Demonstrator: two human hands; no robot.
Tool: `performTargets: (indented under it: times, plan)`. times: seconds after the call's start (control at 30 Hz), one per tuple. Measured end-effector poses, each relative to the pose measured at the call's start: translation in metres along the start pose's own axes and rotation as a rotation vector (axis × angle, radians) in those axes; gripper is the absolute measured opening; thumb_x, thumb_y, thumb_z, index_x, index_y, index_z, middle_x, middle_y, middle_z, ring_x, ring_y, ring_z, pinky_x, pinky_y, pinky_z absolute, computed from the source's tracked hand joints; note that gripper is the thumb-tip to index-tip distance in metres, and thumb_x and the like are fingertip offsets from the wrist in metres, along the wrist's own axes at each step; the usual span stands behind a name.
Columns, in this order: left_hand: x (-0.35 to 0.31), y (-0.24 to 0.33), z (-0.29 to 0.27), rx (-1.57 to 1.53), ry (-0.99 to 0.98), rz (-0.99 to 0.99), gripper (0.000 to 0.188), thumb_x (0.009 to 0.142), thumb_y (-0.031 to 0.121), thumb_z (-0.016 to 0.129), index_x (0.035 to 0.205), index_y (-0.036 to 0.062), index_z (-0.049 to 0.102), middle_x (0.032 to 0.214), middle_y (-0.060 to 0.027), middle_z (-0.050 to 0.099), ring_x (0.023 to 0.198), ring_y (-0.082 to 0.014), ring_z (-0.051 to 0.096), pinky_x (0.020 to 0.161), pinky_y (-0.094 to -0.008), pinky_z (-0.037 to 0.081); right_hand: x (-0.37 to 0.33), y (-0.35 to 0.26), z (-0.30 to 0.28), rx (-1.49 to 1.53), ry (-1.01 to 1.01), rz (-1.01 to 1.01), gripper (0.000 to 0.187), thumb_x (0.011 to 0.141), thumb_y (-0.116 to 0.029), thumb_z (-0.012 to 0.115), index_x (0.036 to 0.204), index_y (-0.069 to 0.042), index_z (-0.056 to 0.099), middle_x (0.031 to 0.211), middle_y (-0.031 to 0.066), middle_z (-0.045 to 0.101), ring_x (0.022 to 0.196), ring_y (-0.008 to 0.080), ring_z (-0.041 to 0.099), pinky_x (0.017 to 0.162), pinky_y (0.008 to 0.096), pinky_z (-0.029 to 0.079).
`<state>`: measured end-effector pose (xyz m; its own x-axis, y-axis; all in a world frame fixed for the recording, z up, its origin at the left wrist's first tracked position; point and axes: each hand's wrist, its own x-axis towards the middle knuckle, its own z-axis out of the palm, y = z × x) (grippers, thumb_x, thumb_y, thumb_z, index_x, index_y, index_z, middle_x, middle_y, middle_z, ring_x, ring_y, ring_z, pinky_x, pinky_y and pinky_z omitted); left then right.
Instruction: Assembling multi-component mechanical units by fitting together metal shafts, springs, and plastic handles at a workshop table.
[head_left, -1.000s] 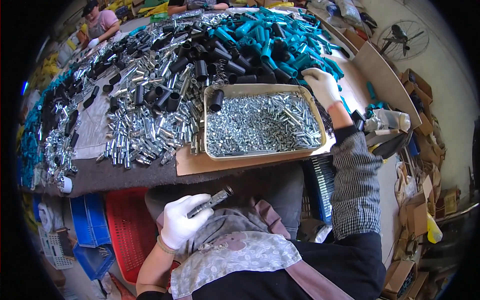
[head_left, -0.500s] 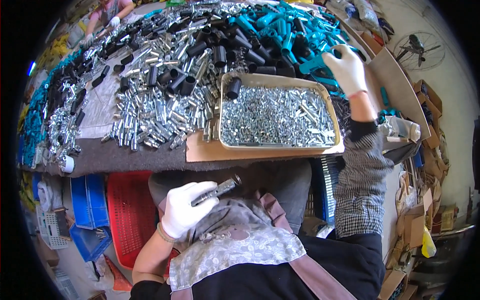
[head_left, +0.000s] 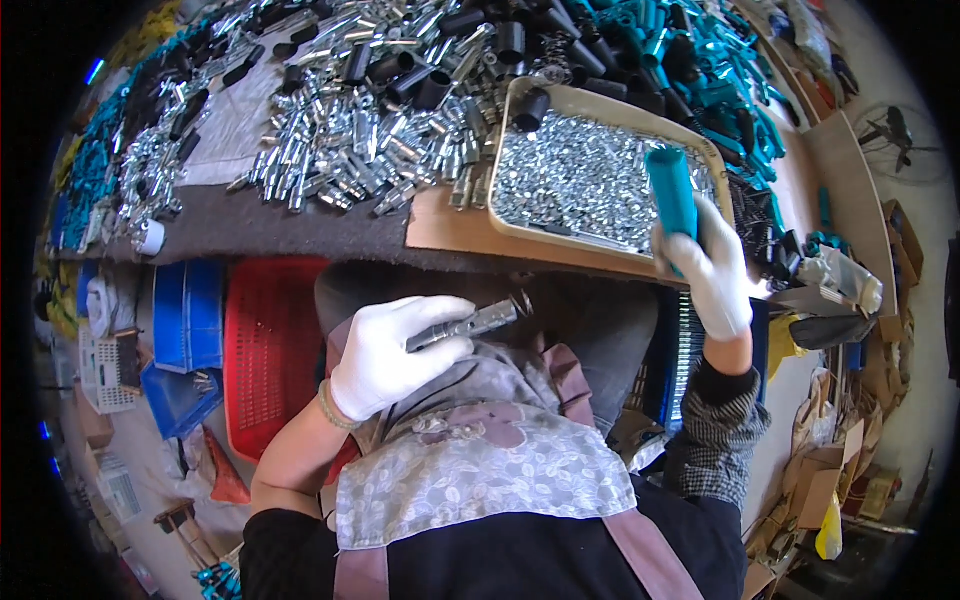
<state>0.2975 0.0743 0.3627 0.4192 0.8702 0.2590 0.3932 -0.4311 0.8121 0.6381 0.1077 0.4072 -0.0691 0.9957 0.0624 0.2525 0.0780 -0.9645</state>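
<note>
My left hand [head_left: 395, 352], in a white glove, is closed round a metal cylinder [head_left: 480, 320] above my lap. A spring-like coil seems to stick out of the cylinder's right end. My right hand [head_left: 718, 270], also gloved, grips a teal plastic sleeve [head_left: 672, 195] that stands nearly upright, with its wide end up. It is over the near right corner of a cream tray [head_left: 570, 242] filled with small shiny metal pieces. The sleeve hides part of the tray.
Metal cylinders [head_left: 335, 150] heap left of the tray. Black sleeves [head_left: 510, 42] and teal sleeves [head_left: 705, 75] pile behind it. Below the table's front edge stand a red basket [head_left: 270, 350] and blue bins [head_left: 190, 315]. Cardboard boxes [head_left: 830, 470] and a fan [head_left: 895, 138] are at the right.
My right hand has come back from the teal pile toward me, bringing the teal sleeve upright. My left hand keeps its hold on the metal cylinder. The whole view has shifted.
</note>
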Motion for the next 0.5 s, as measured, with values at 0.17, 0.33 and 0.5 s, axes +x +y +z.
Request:
performTargets:
  times: [0.17, 0.33, 0.5]
  plan:
    - [0.002, -0.004, 0.001, 0.029, -0.01, 0.02, 0.03, 0.077, 0.014, 0.08, 0.104, 0.0041, 0.071, 0.088, -0.0138, 0.071, 0.074, -0.0292, 0.07, 0.066, -0.0333, 0.055, -0.018, -0.003, 0.019, -0.427, -0.615, 0.083, 0.071, 0.081, -0.063, 0.068, 0.115, -0.001, 0.068, 0.094, 0.0189, 0.071, 0.087, 0.0313, 0.069, 0.082, 0.0382, 0.053]
    - [0.003, -0.005, 0.004, 0.062, -0.186, 0.199, 0.031, 0.077, 0.017, 0.081, 0.104, 0.0053, 0.07, 0.086, -0.0122, 0.07, 0.072, -0.0284, 0.07, 0.064, -0.0352, 0.055, -0.015, 0.013, 0.033, -0.374, -0.707, 0.067, 0.062, 0.076, -0.054, 0.077, 0.11, -0.002, 0.072, 0.093, 0.0166, 0.073, 0.085, 0.0298, 0.071, 0.08, 0.0354, 0.054]
    - [0.002, -0.003, 0.012, 0.144, -0.177, 0.207, 0.041, 0.079, 0.027, 0.08, 0.112, 0.0053, 0.067, 0.09, -0.0134, 0.071, 0.074, -0.0293, 0.071, 0.066, -0.036, 0.056, -0.029, 0.005, 0.078, -0.342, -0.583, 0.034, 0.048, 0.076, -0.035, 0.081, 0.111, -0.004, 0.072, 0.096, 0.0171, 0.073, 0.088, 0.0305, 0.072, 0.081, 0.0356, 0.055]
